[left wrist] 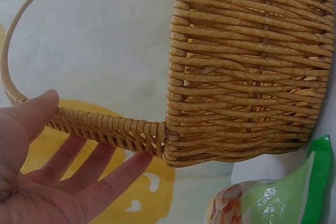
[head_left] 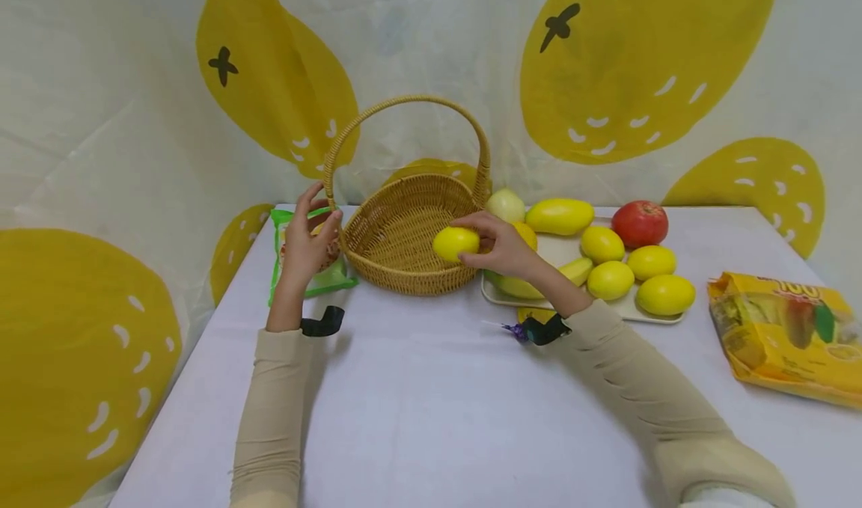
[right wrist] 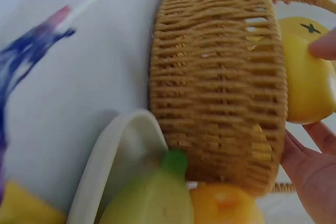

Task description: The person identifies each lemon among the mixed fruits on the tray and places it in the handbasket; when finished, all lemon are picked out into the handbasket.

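A woven wicker basket (head_left: 411, 280) with a tall arched handle (head_left: 404, 99) stands at the back of the table. My left hand (head_left: 306, 242) is at the handle's left base, thumb on one side and fingers on the other, seen close in the left wrist view. My right hand (head_left: 501, 246) holds a yellow lemon (head_left: 453, 245) between thumb and fingers, above the basket's front right rim. In the right wrist view the lemon (right wrist: 310, 85) shows just past the wicker rim, and part of the right hand (right wrist: 312, 169) is visible.
Right of the basket, a white tray (head_left: 555, 250) bears several lemons (head_left: 665, 295), a mango-like yellow fruit (head_left: 560, 216), a red fruit (head_left: 640, 224) and a banana (head_left: 575, 271). A green-edged packet (head_left: 330, 280) lies left; a yellow bag (head_left: 788, 336) lies far right.
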`<state>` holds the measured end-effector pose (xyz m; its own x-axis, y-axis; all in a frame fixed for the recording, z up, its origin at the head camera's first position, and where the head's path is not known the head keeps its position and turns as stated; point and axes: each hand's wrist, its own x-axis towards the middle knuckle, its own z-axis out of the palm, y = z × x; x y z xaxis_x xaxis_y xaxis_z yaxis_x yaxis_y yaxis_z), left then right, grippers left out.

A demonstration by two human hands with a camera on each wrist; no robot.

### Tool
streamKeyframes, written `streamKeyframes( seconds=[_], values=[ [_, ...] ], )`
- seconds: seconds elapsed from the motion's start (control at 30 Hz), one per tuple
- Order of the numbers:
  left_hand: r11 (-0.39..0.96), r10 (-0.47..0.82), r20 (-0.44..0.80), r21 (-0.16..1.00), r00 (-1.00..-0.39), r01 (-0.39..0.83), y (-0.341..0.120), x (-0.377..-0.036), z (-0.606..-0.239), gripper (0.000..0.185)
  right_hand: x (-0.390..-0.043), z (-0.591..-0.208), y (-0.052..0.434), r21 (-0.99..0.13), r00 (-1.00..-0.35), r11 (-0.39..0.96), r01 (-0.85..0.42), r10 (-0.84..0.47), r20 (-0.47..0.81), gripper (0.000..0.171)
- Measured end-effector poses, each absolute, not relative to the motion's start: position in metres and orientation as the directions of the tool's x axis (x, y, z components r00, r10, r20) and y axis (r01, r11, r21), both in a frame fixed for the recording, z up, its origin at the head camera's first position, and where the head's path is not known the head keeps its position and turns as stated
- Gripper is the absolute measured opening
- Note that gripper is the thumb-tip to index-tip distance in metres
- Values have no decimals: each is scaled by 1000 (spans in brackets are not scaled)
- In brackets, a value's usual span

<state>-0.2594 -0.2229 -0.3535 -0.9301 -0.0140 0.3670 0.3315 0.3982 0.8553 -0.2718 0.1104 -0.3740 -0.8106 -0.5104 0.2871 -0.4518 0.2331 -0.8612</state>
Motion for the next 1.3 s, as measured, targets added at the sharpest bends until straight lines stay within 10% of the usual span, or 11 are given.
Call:
streamKeyframes(
  seconds=[0.6,1.3],
  values=[
    [426,14,388,831,-922,357,-223,-257,-352,58,-294,-373,60,-753,-681,410,-514,-729,69,48],
    [419,10,371,842,-929,341,-226,-259,-352,61,-290,-368,60,-670,-721,526,-525,-692,22,22]
  ],
)
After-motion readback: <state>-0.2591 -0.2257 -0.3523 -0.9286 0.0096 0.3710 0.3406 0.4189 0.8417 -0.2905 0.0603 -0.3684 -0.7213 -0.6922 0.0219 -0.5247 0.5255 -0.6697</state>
